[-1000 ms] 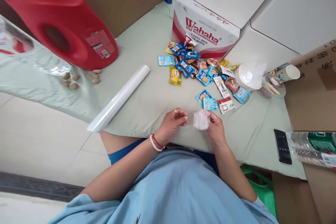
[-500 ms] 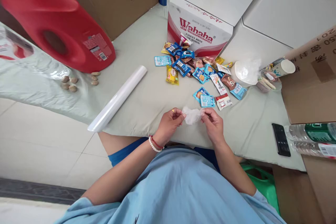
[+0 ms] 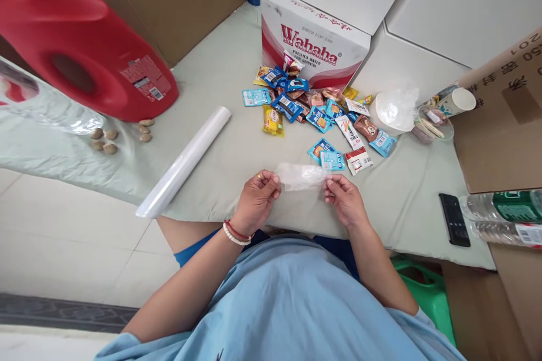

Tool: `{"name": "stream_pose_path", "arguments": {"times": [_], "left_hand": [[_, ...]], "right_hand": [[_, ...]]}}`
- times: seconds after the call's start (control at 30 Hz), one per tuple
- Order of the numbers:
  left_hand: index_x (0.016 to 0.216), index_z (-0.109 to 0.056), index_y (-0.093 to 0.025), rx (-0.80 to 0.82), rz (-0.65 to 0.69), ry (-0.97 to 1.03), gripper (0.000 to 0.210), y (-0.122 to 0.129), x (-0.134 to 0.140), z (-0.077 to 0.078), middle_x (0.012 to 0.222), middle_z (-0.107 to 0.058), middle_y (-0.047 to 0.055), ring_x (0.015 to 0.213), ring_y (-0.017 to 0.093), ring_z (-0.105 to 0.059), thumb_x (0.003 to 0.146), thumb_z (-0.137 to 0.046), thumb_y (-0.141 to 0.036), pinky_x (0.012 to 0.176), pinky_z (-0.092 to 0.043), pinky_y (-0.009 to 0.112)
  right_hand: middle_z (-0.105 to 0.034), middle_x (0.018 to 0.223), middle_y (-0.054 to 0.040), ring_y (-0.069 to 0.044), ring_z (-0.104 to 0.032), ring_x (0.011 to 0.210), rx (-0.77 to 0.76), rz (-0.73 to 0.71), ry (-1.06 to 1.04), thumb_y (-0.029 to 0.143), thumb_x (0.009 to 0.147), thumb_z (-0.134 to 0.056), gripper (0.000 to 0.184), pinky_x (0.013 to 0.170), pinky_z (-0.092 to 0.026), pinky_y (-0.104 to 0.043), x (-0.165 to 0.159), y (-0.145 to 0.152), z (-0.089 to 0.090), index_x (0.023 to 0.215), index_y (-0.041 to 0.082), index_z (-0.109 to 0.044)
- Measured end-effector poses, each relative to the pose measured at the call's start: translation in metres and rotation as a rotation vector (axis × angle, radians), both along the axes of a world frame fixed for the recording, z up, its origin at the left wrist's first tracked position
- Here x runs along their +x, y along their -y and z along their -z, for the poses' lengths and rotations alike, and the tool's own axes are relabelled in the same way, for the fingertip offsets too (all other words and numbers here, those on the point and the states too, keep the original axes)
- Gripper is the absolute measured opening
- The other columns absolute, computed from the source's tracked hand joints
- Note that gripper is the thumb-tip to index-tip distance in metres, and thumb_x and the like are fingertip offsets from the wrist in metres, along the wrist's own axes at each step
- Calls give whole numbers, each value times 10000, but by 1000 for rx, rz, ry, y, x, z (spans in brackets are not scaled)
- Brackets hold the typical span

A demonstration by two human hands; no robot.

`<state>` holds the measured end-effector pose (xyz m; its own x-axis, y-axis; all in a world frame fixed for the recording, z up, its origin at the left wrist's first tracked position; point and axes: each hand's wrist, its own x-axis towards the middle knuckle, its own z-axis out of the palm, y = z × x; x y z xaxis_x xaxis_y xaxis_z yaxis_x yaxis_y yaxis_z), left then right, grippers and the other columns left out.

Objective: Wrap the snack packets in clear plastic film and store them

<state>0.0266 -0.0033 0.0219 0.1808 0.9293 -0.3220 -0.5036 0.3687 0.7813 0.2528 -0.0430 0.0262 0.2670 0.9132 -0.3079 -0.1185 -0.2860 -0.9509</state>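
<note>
A thin, clear plastic film, perhaps a small bag, is stretched sideways between my two hands above the table's near edge. My left hand pinches its left end between thumb and fingers; a red cord and a white bead bracelet circle that wrist. At the right end, my right hand pinches the film the same way. Just beyond lie two blue snack packets and a red-and-white packet. A pile of small wrapped snacks spreads behind them.
Left of my hands lies a long roll of clear film. Farther left stand a big red jug and several brown nut-like pieces. A Wahaba-style carton backs the snacks. Right are a white tub, a phone and plastic bottles.
My hands have moved apart, the left one going left. The film, crumpled between them before, is now drawn out into a longer, flatter strip. The whole view has shifted slightly.
</note>
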Motion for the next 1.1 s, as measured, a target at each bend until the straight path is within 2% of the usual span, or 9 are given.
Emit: {"name": "stream_pose_path", "arguments": {"times": [0.13, 0.23, 0.37, 0.53, 0.6, 0.77, 0.87, 0.97, 1.1], "left_hand": [[783, -578, -181, -58, 57, 107, 519, -3, -1, -2, 629, -560, -60, 532, 50, -453, 622, -994, -446, 535, -331, 190], [766, -577, -174, -59, 213, 135, 510, 2, 7, -3, 605, -528, -66, 515, 44, -430, 647, -982, -459, 536, -319, 193], [734, -586, -162, -38, 455, 131, 510, 1, 3, -7, 605, -522, -57, 504, 41, -414, 652, -975, -481, 532, -290, 208], [743, -653, -164, 47, 677, -57, 461, -24, -30, -13, 607, -541, -40, 527, 71, -425, 646, -960, -495, 533, -300, 234], [770, -693, -166, 101, 661, -216, 432, -35, -39, -15, 683, -603, -12, 600, 100, -488, 648, -945, -494, 584, -365, 251], [764, -663, -191, 233, 221, -567, 429, -32, -25, -21, 714, -607, -11, 678, 125, -513, 782, -804, -596, 662, -410, 265], [702, -617, -185, 149, 358, -410, 599, -12, -2, -27, 662, -565, -6, 608, 120, -513, 864, -625, -762, 599, -421, 266], [829, -654, -185, -56, 399, -176, 651, 2, 19, -31, 832, -656, 29, 723, 160, -634, 784, -660, -834, 617, -511, 278], [849, -687, -167, -85, 330, -83, 560, -1, 25, -28, 868, -708, 34, 846, 172, -683, 623, -935, -616, 782, -584, 302]], "right_hand": [[-669, 1136, -91, -233, -625, 1015, 291, -43, 512, 561, 869, -766, 439, 853, -569, -388, 0, 10, -9, 1172, 249, -705], [-643, 1329, -119, -296, -569, 1257, 481, -252, 702, 524, 823, -839, 544, 1085, -475, -482, -13, 6, -20, 1280, 269, -693], [-719, 1030, -67, -222, -660, 996, 435, -487, 456, 516, 955, -702, 284, 939, -518, -393, -17, -12, -30, 1031, 248, -756], [-630, 769, 9, -130, -543, 685, 147, -462, 95, 587, 847, -797, 396, 656, -447, -266, 4, -19, -39, 857, 205, -692], [-537, 673, 43, -102, -438, 595, 76, -422, 72, 615, 815, -809, 446, 570, -363, -241, 9, -19, -39, 802, 203, -642], [-401, 617, 73, -98, -308, 545, 115, -235, 202, 626, 879, -722, 438, 519, -267, -245, 0, -14, -28, 804, 222, -572], [-458, 649, 57, -112, -382, 579, 232, -156, 441, 536, 929, -694, 337, 565, -339, -255, -12, -9, -24, 844, 222, -605], [-603, 792, 12, -138, -535, 698, 370, -306, 595, 423, 934, -714, 212, 671, -453, -272, -20, -4, -25, 1007, 226, -686], [-691, 1117, -62, -187, -656, 991, 369, -522, 359, 411, 924, -739, 397, 852, -553, -315, -16, -1, -28, 1282, 259, -662]]}}
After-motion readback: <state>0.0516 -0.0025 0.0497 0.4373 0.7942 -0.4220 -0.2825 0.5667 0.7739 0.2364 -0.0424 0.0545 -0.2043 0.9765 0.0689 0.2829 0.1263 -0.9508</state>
